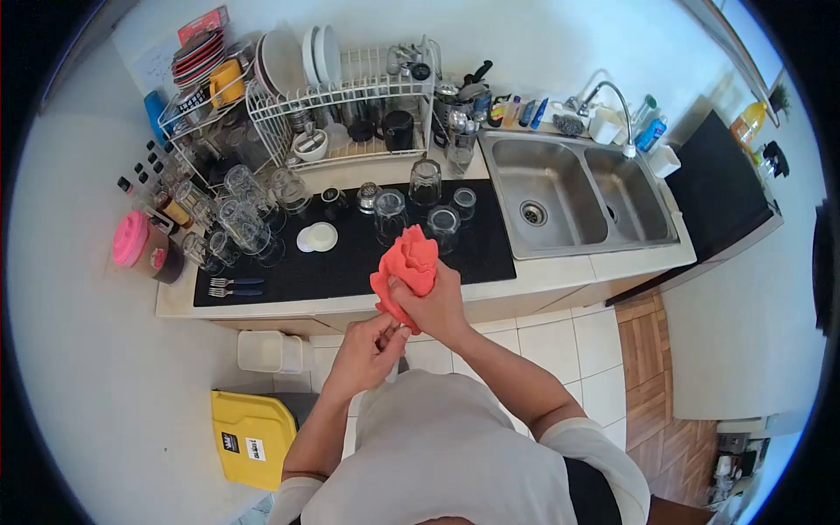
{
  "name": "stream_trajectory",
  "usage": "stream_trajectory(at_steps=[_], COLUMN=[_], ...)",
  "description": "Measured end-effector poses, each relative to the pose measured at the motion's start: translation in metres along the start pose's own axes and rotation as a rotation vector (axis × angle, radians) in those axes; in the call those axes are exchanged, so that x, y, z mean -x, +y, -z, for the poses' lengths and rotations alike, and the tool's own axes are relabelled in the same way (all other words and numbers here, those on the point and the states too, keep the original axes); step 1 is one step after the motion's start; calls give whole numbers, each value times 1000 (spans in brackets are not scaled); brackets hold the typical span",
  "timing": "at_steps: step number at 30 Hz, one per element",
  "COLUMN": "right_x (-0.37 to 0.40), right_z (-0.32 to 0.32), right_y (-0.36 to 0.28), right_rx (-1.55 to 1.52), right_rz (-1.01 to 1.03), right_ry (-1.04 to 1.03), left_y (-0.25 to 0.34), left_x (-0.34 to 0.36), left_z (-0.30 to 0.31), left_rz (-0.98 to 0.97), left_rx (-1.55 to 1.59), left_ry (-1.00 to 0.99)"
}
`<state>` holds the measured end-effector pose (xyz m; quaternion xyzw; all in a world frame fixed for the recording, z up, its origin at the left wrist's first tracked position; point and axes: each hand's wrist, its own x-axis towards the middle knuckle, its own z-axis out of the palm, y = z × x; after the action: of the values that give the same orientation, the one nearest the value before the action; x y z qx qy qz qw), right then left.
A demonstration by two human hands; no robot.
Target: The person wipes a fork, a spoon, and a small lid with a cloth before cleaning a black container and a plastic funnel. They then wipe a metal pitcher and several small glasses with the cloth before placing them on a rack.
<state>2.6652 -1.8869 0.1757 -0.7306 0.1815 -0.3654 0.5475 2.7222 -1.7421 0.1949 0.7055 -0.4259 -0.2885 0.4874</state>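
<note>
My right hand [435, 306] is closed round a crumpled coral-red cloth [408, 267], held up in front of my body near the counter's front edge. Just below and to the left, my left hand [363, 352] is pinched shut at the cloth's lower end. Something thin and pale seems to show at its fingertips, too covered to name. Beyond the cloth, glass mugs [390, 214] and a drinking glass [444, 226] stand on the black mat [350, 276]. Two forks [234, 287] with dark blue handles lie at the mat's left end.
Several more glass mugs [243, 223] crowd the left. White lids [317, 236] lie mid-mat. Behind stands a dish rack [341, 92] with plates and cups. A double steel sink [547, 188] is at the right. Below left are a white bin [262, 352] and a yellow-lidded box [254, 437].
</note>
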Motion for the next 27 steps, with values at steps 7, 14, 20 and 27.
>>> stream_trajectory(at_steps=[7, 14, 20, 27], right_x=[29, 71, 113, 97], right_z=[42, 58, 58, 92], right_y=[-13, -11, -6, -29], right_rx=[-917, -1234, -785, -686], right_rz=[-559, -708, -516, -564], right_ry=[-40, -35, -30, -75], left_y=[22, 22, 31, 28], left_x=[29, 61, 74, 83], left_z=[-52, -79, -95, -110], left_rz=[7, 123, 157, 197], left_rx=[3, 331, 350, 344], left_ry=[13, 19, 6, -39])
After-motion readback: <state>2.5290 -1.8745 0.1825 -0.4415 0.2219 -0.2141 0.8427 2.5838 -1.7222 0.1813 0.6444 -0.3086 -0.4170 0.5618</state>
